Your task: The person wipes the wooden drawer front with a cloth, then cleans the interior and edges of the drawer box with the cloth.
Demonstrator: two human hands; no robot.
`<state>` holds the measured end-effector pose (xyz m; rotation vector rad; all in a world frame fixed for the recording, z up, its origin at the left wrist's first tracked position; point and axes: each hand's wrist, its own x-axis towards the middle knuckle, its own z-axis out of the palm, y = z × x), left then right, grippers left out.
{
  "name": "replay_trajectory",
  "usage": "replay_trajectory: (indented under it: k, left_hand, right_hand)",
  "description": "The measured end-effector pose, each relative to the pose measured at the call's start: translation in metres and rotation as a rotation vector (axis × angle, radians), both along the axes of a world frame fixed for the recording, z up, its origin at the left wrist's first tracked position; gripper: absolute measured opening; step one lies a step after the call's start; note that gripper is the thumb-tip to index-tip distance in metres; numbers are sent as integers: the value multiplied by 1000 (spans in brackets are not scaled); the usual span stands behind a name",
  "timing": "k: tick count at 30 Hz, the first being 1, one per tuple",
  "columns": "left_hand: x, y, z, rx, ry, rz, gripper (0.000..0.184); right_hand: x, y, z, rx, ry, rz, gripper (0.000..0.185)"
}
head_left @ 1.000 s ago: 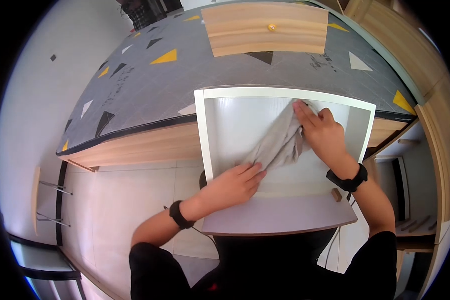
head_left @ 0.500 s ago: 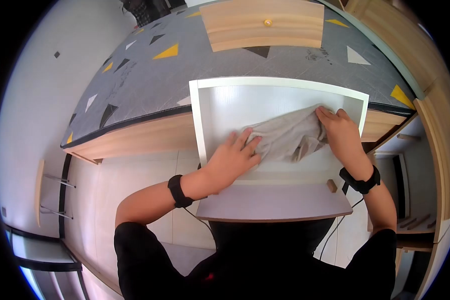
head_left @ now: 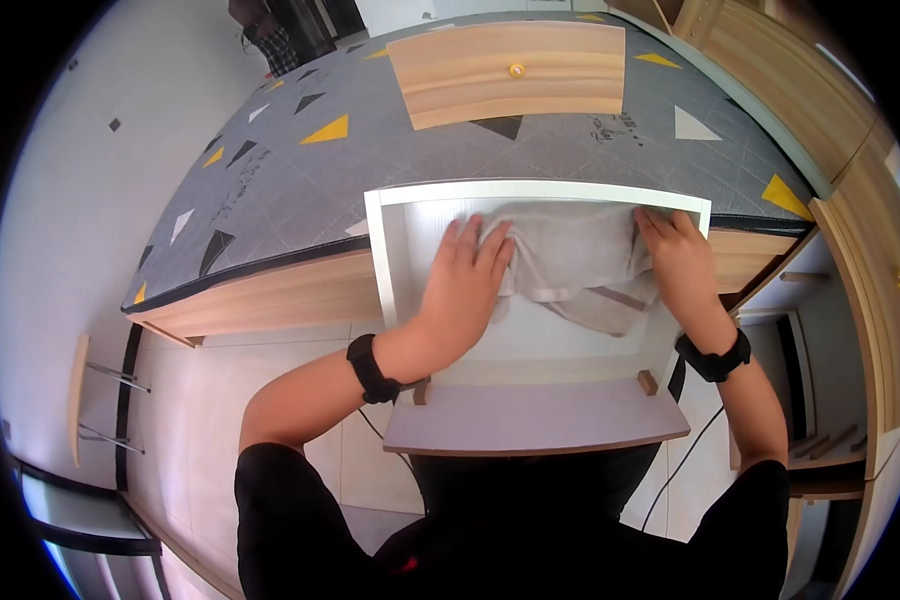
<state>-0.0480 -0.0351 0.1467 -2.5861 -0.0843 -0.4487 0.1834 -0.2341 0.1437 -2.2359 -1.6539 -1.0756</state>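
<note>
A white drawer (head_left: 540, 190) lies in front of me, with a crumpled grey-beige cloth (head_left: 570, 255) spread along the far part of its inside. On the cloth's left end rests my left hand (head_left: 467, 275), palm down with the fingers apart. My right hand (head_left: 682, 262) grips the cloth's right end near the drawer's right wall, fingers pressed together. The cloth is stretched between both hands, and a loose fold hangs toward me. Small brown wooden blocks (head_left: 648, 383) sit by the near panel (head_left: 535, 425).
Beyond the drawer is a bed with a grey patterned mattress (head_left: 370, 160), carrying a wooden panel (head_left: 510, 90) with a yellow knob. Open shelving (head_left: 830, 370) stands at the right. A person's checked clothing (head_left: 273, 48) shows at the far upper left.
The cloth has gone from a slanting bunch to lying across the drawer's far side. My left hand has moved away from me, while my right hand has shifted toward the right wall.
</note>
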Motion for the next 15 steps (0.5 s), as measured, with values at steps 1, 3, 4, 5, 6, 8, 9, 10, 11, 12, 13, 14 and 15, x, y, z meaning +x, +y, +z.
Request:
replay_trajectory:
  k: [1,3,4,5,6,8,9,10,11,12,13,14,15]
  left_hand:
    - [4,0,-3,-113,-39,-10,62]
    - [10,1,-7,-102,-55,-16,63]
    - [12,0,-7,-87,-74,-22,63]
    - [13,-1,-9,-90,-66,-23,63]
    - [16,-1,-9,-137,-78,-20,64]
    - [20,0,-11,-199,-74,-19,65]
    - [23,3,-12,-258,-109,-74,65]
    - [25,5,-11,-318,-145,-129,66]
    - [27,8,-10,-331,-136,-135,66]
    - [28,11,-6,-314,-113,-161,66]
    - [29,11,-3,-291,-94,-187,66]
    - [30,11,-1,-295,-92,-188,66]
    - [31,10,-1,-299,-80,-183,66]
  right_hand:
    - [-1,1,-2,-7,-2,1,40]
    - [-6,6,-11,-10,-70,-104,40]
    - [-8,7,-13,-15,-62,-105,40]
    - [-11,7,-13,-22,-106,-132,42]
    - [-11,7,-13,-30,-150,-159,44]
    - [-7,8,-14,-6,-176,-159,46]
    - [-7,7,-16,23,-209,-159,49]
    - [-6,6,-18,9,-198,-166,49]
    - [-6,5,-18,-2,-197,-158,50]
    - [-7,4,-19,-11,-199,-148,50]
    - [-8,2,-18,-22,-170,-142,51]
    - [-8,1,-19,-26,-168,-144,51]
    - [-8,-1,-21,-45,-170,-139,51]
